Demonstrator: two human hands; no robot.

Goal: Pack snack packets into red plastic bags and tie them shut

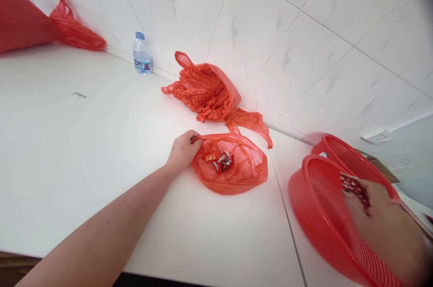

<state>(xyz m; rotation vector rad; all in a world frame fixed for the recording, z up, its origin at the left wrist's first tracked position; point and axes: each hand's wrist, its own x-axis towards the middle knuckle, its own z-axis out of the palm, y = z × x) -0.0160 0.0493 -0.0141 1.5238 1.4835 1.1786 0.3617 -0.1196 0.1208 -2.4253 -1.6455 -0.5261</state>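
My left hand point(185, 149) pinches the left rim of a red plastic bag point(250, 174), which lies with its mouth spread on the white table. Inside the bag are a dark red-and-black packet point(223, 162) with white print and a smaller red packet point(210, 157) with yellow print. Over at the right, my right hand point(375, 219) is blurred above a red mesh basket point(313, 192). Its fingers are closed on a small dark red packet with white marks point(353, 187). My hand and wrist hide part of the basket's inside.
Crumpled red plastic bags point(209, 93) lie against the tiled wall behind the open bag. A water bottle point(141, 54) stands by the wall, with more red bags point(77, 30) at far left. A second red basket point(358, 156) sits behind the first. A table seam point(287, 215) runs beside the basket.
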